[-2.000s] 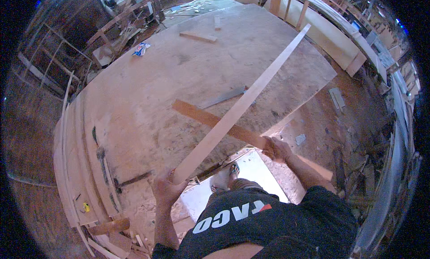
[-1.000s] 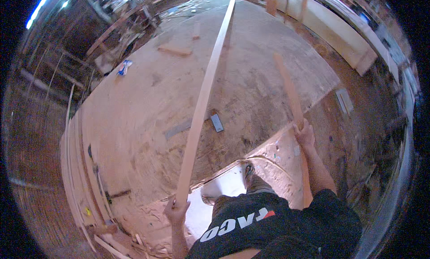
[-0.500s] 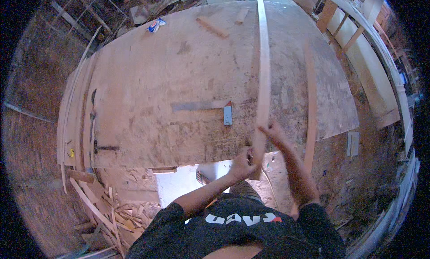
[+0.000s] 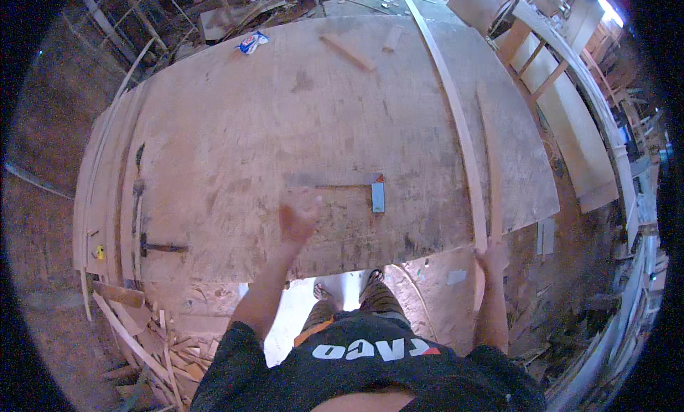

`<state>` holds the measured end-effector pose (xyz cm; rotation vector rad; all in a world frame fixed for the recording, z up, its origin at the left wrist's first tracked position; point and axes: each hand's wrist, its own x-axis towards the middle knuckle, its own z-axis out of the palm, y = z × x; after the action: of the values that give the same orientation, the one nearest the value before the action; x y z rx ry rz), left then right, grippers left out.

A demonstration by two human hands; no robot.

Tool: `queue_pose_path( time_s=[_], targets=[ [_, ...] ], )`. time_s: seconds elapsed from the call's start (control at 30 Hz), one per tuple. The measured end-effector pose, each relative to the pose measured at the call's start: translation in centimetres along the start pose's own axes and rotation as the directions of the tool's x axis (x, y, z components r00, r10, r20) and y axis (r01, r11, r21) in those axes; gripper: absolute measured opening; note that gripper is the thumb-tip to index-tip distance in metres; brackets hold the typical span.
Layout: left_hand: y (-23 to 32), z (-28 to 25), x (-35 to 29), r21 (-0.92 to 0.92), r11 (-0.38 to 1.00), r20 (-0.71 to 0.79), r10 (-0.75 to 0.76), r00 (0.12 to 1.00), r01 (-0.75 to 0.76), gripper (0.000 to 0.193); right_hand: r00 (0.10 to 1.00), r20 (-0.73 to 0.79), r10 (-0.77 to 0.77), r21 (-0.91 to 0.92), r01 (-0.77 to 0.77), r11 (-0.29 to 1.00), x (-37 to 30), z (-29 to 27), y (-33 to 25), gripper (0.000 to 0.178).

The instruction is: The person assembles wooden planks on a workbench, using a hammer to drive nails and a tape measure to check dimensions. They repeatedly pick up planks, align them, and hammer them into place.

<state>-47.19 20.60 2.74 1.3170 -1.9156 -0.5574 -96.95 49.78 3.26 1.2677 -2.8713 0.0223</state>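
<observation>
A big plywood sheet (image 4: 235, 148) serves as a worktable in front of me. Two long wooden strips lie side by side along its right part: a pale strip (image 4: 456, 120) and a browner one (image 4: 490, 162). My right hand (image 4: 490, 259) grips the near end of the strips at the table's front edge. My left hand (image 4: 298, 218) hovers blurred over the table with nothing in it, just left of a try square (image 4: 370, 192) lying flat on the plywood.
A hammer (image 4: 158, 247) and a dark tool lie near the left edge. Short offcuts (image 4: 347, 52) and a blue-and-white packet (image 4: 252, 41) sit at the far side. Scrap wood (image 4: 135, 319) litters the floor at lower left. Wooden frames (image 4: 570, 105) stand on the right.
The pale strip swung from diagonal across the table to lying along its right side beside the browner strip. My left hand let go of it and moved left toward the try square.
</observation>
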Motion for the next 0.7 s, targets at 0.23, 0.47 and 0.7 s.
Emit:
queue_pose_path(
  time_s=[0.23, 0.47, 0.7],
  targets=[
    [-12.1, 4.2, 10.4, 0.373, 0.920, -0.195, -0.053, 0.979, 0.124, 0.060, 0.992, -0.117, -0.046, 0.273, 0.077, 0.959, 9.6, -7.6, -13.7, 0.055],
    [-20.0, 12.5, 16.3, 0.677, 0.698, -0.232, -0.100, 0.968, 0.234, 0.073, 0.826, -0.405, -0.391, 0.272, 0.518, 0.811, 33.2, -0.6, -31.8, 0.041],
    [-11.9, 12.7, 19.2, 0.711, 0.692, 0.051, -0.225, 0.973, 0.122, 0.070, 0.750, -0.560, -0.352, 0.017, 0.435, 0.900, 58.3, 10.0, -42.6, 0.047]
  ],
)
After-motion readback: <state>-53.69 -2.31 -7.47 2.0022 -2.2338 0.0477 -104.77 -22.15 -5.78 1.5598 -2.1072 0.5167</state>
